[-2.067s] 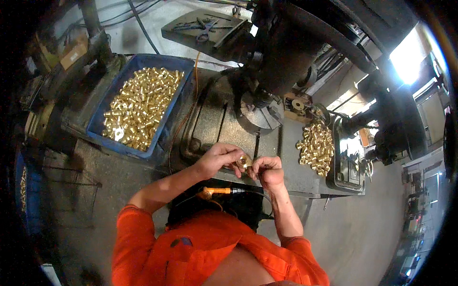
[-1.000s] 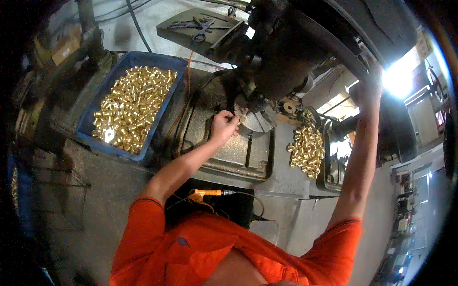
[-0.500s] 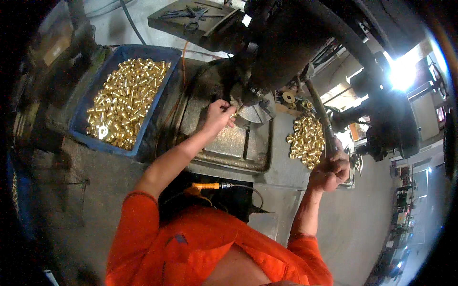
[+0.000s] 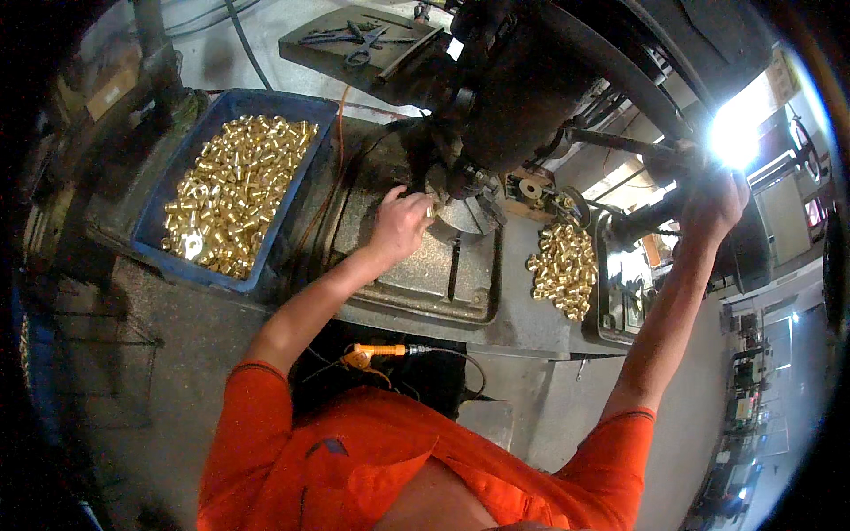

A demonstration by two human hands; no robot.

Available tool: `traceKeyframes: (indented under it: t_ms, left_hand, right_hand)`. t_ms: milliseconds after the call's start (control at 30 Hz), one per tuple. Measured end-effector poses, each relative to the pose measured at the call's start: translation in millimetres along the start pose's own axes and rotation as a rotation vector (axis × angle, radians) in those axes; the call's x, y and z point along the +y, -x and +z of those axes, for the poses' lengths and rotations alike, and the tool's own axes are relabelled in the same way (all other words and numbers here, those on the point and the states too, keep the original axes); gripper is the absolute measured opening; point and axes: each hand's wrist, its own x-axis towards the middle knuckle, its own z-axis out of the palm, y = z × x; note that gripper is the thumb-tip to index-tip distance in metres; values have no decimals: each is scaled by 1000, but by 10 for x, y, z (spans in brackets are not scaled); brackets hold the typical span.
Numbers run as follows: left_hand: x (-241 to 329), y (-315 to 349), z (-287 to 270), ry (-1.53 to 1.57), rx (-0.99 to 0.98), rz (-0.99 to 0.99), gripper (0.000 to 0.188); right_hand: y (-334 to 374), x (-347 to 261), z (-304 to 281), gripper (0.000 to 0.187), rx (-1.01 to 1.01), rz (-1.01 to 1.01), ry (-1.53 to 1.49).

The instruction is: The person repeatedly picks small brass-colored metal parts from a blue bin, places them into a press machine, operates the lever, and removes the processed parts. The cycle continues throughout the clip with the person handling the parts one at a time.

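Head view, with the dark drill press as landmark. Left hand placed directly below the press head, fingers curled together at the round chuck plate, pinching toward a small part there; the part itself too small and hidden to make out. Left forearm stretched up from the orange shirt across the grey cast table under the press. Right hand raised to the right of the press, fingers wrapped closed around the dark feed lever that sticks out from the press head; glare from a bright light just beside the hand. Blue bin well to the left of the press, filled with brass fittings. Second, loose heap of brass fittings lying below and to the right of the press, just beside the table's right edge. Dark tray with scissors and other tools above and left of the press. Orange-handled tool with a cord lying below the table, close to the shirt.
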Motion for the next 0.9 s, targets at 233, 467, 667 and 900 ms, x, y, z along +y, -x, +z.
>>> traceKeyframes:
  t_ms: [233,467,667,900]
  left_hand:
    - [-47,5,-13,-46,-22,192,20]
    - [-17,1,4,-15,-75,186,19]
    - [-49,-62,16,-64,-59,262,21]
    - [303,-99,-205,-5,-152,208,30]
  right_hand:
    - [734,-267,190,20,195,76,-98]
    - [1872,-160,364,29,357,32,-122]
    - [1871,-119,252,16,190,-53,-241]
    - [2042,-452,315,40,94,426,-28]
